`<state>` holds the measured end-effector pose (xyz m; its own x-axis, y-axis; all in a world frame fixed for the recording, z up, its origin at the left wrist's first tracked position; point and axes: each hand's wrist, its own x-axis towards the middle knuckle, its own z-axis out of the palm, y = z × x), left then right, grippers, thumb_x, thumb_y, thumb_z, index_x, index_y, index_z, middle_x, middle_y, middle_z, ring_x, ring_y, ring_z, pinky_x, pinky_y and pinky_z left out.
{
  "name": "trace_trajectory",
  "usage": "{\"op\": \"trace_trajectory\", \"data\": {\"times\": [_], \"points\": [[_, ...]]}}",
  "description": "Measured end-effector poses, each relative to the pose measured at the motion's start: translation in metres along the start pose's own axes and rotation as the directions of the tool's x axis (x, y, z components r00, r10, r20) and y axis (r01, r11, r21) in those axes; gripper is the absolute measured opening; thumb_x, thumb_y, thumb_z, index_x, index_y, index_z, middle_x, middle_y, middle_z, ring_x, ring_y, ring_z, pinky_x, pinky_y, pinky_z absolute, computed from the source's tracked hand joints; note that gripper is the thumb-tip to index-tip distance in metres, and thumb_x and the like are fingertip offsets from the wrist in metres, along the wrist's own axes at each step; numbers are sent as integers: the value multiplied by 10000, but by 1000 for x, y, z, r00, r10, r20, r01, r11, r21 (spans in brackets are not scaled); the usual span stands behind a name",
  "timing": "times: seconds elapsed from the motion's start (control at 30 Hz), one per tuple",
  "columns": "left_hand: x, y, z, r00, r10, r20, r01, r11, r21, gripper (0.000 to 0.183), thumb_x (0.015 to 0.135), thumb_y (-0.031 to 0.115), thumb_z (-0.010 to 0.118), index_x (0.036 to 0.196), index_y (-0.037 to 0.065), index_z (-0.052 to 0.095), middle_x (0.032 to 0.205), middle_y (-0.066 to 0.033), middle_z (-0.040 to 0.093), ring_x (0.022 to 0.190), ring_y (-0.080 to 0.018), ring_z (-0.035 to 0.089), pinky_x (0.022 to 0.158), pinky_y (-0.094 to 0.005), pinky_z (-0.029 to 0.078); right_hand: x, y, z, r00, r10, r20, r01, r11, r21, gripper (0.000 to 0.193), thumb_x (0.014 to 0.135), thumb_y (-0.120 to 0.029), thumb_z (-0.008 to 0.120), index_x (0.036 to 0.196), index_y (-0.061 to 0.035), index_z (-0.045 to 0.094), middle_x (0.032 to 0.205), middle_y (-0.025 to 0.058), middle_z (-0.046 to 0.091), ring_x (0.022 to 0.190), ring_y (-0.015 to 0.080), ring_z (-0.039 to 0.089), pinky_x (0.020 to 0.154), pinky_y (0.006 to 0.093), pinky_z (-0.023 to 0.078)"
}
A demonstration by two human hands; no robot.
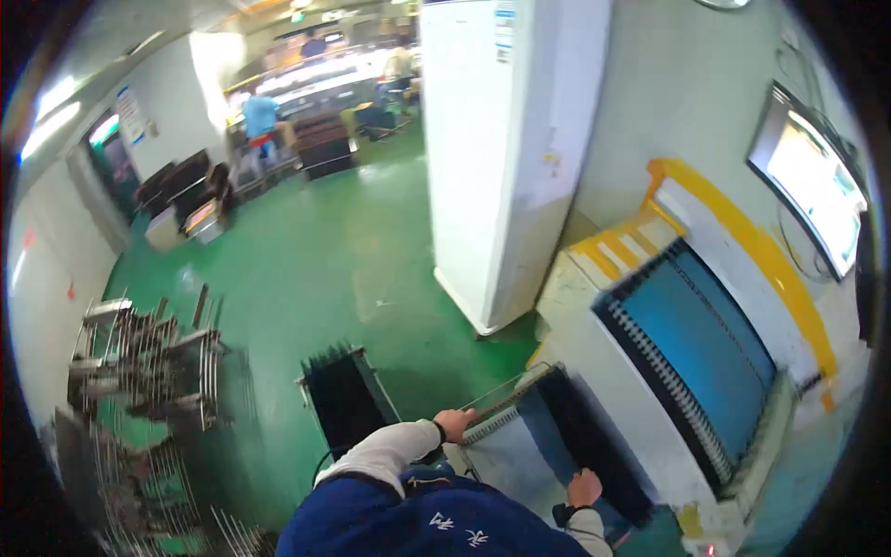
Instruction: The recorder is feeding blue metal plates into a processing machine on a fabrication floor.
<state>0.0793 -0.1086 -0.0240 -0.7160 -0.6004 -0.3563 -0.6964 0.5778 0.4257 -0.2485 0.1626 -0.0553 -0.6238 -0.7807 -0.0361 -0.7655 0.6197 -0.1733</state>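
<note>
- My left hand (pixel 455 425): fingers curled round the left end of the rack (pixel 599 422), by its toothed edge. Reads as a closed grip.
- My right hand (pixel 584 487): fingers curled in, over the rack's right part, lower down. Can't make out if it has the frame or just rests there; contact hidden.
- Rack sits right in front of me, tilted across the view, dark along its far side, bluish-grey nearer in. Dark part smeared, so its contents are unclear.
- Second rack (pixel 698 339), blue inside, toothed edge on its left, up on the white bench (pixel 594 357) just beyond mine, to the right.
- Black rack (pixel 343 395) low on my left, apart from both hands. Metal racks (pixel 153 367) farther left on the green floor (pixel 339 265).
- Step, my guess: handling the rack by both sides, maybe shifting or steadying it.
- Next move, I'd judge, calls for a sure hold on both sides, rack level, clear of the bench edge.
</note>
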Motion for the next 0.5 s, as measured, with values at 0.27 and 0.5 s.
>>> {"op": "trace_trajectory", "data": {"times": [0.27,0.5], "points": [[-2,-30,25,988,-68,-136,49,989,-136,293,837,187,552,1071,14,519,918,-267,660,892,-447,638,761,-539,507,7,-18,-30,999,3,36,-8,990,141,193,810,-259,603,792,-83,682,814,171,676,828,373,656,707,498,510],[28,-49,33,996,-78,-44,76,997,-30,257,813,221,590,1008,57,622,934,-236,671,902,-440,641,784,-523,521,-14,-19,-76,1000,-20,22,16,983,183,155,791,-233,604,805,-103,688,814,161,680,823,369,657,712,499,504]]}}
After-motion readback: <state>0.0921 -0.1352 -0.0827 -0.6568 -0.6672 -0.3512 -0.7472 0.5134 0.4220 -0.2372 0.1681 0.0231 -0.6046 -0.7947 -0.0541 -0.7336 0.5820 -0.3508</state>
